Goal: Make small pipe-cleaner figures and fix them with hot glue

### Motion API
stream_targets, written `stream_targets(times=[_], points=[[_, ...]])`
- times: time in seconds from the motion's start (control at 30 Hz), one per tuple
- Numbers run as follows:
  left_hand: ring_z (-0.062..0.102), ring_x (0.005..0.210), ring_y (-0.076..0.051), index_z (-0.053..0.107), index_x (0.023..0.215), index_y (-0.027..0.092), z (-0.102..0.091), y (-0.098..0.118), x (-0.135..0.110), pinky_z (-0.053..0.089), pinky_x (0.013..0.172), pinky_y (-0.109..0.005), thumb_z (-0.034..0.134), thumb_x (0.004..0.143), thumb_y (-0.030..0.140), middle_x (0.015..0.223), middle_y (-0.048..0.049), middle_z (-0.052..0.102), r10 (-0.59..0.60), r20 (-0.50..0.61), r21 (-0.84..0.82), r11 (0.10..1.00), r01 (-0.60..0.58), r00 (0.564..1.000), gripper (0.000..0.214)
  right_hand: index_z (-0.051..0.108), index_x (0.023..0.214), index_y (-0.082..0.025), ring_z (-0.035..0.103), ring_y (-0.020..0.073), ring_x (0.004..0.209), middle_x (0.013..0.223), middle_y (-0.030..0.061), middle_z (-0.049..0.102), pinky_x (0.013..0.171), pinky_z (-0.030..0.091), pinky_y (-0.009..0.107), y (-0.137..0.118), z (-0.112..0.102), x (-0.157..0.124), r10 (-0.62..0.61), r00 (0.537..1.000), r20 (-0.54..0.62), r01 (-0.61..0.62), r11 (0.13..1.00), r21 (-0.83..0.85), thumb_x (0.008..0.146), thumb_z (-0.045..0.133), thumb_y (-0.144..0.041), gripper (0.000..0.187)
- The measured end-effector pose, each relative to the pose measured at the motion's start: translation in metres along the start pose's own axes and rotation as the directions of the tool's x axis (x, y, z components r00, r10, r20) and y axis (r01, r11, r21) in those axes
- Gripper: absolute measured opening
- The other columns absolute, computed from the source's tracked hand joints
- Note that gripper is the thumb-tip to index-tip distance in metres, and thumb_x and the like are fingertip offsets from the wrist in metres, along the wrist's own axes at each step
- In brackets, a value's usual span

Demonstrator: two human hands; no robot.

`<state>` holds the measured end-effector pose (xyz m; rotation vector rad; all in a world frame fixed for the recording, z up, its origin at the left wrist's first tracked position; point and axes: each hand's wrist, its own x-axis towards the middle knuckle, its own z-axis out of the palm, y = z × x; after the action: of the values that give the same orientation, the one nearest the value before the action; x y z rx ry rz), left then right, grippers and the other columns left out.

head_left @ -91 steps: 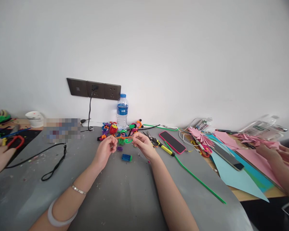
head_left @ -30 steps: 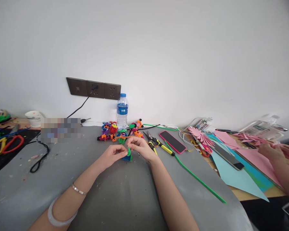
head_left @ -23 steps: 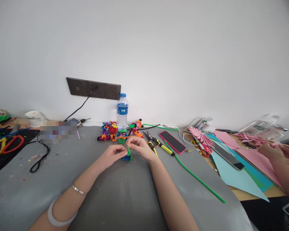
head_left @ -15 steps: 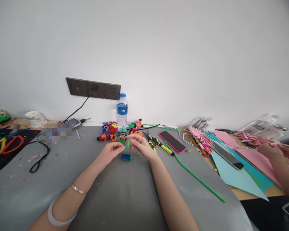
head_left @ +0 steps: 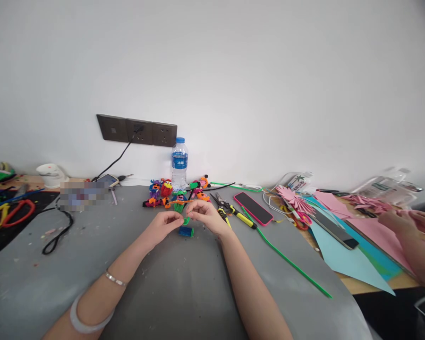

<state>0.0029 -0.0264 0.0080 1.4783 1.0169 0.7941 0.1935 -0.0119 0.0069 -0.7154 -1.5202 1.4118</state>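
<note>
A short, curled green pipe cleaner (head_left: 186, 220) is between my two hands. My left hand (head_left: 167, 223) pinches one end of it with thumb and fingertips. On its other side, my right hand (head_left: 206, 217) has its thumb and index finger closed together at the piece, partly covering it. Just below the fingertips, a small blue roll with a green end (head_left: 185, 231) lies on the grey mat (head_left: 184, 293). Behind my hands sit several colourful pipe-cleaner figures (head_left: 166, 187), one of them green and blue (head_left: 179, 198).
Yellow-and-black pliers (head_left: 246, 220) lie right of my hands, beside a pink-cased phone (head_left: 253, 208) and a long green pipe cleaner (head_left: 293, 262). A water bottle (head_left: 179, 163) stands against the wall. At far right, another person's hands (head_left: 403, 224) work above pink paper (head_left: 370, 231).
My right index finger has curled in from its stretched position and now meets the thumb. Less of the green pipe cleaner shows. My left hand has barely moved.
</note>
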Motion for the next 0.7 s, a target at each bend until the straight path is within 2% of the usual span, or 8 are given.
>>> stream_targets(times=[0.37, 0.7], points=[[0.033, 0.055, -0.01, 0.063, 0.071, 0.016, 0.003, 0.004, -0.002, 0.024, 0.05, -0.023, 0.062, 0.075, 0.049, 0.061, 0.0032, 0.046, 0.001, 0.046, 0.012, 1.0, -0.001, 0.999, 0.033, 0.064, 0.08, -0.018, 0.052, 0.0124, 0.07, 0.079, 0.001, 0.059, 0.064, 0.04, 0.024, 0.004, -0.002, 0.0, -0.021, 1.0, 0.003, 0.021, 1.0, 0.021, 0.077, 0.074, -0.032, 0.018], [0.036, 0.054, -0.011, 0.064, 0.069, 0.016, 0.004, 0.012, -0.005, 0.025, 0.05, -0.024, 0.062, 0.074, 0.052, 0.059, 0.0028, 0.049, 0.009, 0.041, 0.063, 0.998, -0.011, 0.999, 0.037, 0.064, 0.079, -0.018, 0.05, 0.012, 0.066, 0.076, 0.0003, 0.059, 0.062, 0.04, 0.024, 0.002, 0.002, 0.0, 0.021, 1.0, -0.008, -0.021, 0.999, 0.024, 0.075, 0.075, -0.035, 0.021]])
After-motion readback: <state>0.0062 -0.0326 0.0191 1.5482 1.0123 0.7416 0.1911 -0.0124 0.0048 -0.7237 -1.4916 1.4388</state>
